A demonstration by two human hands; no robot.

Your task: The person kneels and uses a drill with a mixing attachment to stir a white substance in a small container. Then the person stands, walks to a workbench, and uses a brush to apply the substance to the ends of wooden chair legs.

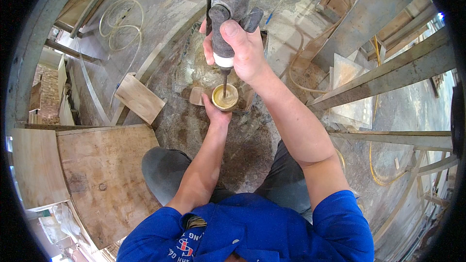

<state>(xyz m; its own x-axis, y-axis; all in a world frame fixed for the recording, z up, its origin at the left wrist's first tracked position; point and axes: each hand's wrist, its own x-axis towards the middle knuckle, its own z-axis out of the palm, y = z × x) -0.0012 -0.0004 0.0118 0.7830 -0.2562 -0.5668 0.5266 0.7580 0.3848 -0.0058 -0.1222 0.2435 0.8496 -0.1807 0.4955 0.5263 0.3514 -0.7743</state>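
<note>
My right hand (246, 54) is closed around the dark, dusty body of a power drill (226, 36) with a white collar, its thumb on the near side. From the collar a thin rod points down into a small round cup (226, 104) of yellowish-tan paste. My left hand (217, 111) grips the cup from the near left side, over the floor between my knees. How deep the rod reaches into the paste is hidden. A small tan piece (196, 96) with rounded corners lies just left of the cup.
To the left, a wooden board (140, 98) lies tilted near a large worn plywood panel (104, 174). A clear hose (131, 29) coils on the concrete floor farther off. Metal beams (388, 70) and a yellow hose (376, 170) are at the right.
</note>
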